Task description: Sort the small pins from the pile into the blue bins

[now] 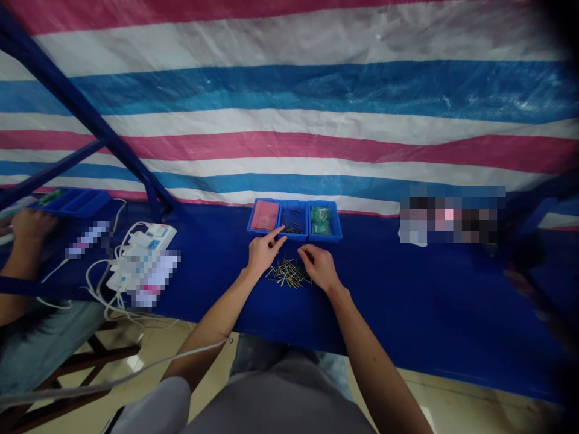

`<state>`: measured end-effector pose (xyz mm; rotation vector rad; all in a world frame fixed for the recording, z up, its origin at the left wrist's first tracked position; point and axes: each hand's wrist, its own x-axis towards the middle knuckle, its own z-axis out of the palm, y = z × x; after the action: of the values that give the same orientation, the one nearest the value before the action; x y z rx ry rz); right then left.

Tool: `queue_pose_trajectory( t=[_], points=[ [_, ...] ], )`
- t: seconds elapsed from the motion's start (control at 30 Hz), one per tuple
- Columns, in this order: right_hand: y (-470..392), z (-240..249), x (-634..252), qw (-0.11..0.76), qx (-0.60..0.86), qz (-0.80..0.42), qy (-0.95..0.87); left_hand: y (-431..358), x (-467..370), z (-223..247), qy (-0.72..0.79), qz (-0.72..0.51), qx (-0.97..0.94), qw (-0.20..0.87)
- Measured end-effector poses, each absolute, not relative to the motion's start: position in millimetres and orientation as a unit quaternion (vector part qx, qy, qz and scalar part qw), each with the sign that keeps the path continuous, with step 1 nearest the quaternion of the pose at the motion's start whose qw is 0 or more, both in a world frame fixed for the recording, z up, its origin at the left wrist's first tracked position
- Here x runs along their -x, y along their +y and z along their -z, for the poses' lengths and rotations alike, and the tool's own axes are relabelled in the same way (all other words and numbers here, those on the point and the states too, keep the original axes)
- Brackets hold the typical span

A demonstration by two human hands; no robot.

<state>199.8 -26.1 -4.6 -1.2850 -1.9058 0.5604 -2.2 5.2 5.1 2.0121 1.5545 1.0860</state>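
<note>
My left hand (pixel 263 252) is at the near edge of the middle blue bin (pixel 294 205), its thumb and forefinger spread apart and nothing visible between them. Several dark, thin metal pieces (pixel 292 228) lie inside that bin. Just to the right, my right hand (pixel 320 266) is closed in a pinch beside a loose pile of thin, brass-coloured metal pins or screws (pixel 288 274); whatever its fingertips hold is too small to make out. A pink packet (pixel 265 216) fills the left bin, and green and clear bags (pixel 321 222) sit in the right one.
On the left of the blue table (pixel 398 307) are a white power strip (pixel 142 256) and tangled cables. Beyond it, another person's hand (pixel 34 224) is near a blue tray (pixel 79 203). A blue metal frame (pixel 85 111) and a striped tarp (pixel 289 90) stand behind.
</note>
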Motion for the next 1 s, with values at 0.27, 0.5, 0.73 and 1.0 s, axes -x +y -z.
queue_pose_trajectory(
  t=[0.27,0.5,0.73,1.0],
  points=[
    [-19,11,-216,0.378,0.452,-0.295,-0.753,7,4,-1,0.485,-0.361,-0.758,0.246],
    [-16,13,-219,0.322,0.438,-0.269,-0.795,9,4,1,0.481,-0.334,-0.758,0.286],
    [-16,13,-215,0.304,0.447,-0.245,-0.805,10,6,2,0.487,-0.327,-0.755,0.293],
    [-17,13,-212,0.287,0.462,-0.237,-0.805,11,6,1,0.483,-0.315,-0.763,0.292]
  ],
)
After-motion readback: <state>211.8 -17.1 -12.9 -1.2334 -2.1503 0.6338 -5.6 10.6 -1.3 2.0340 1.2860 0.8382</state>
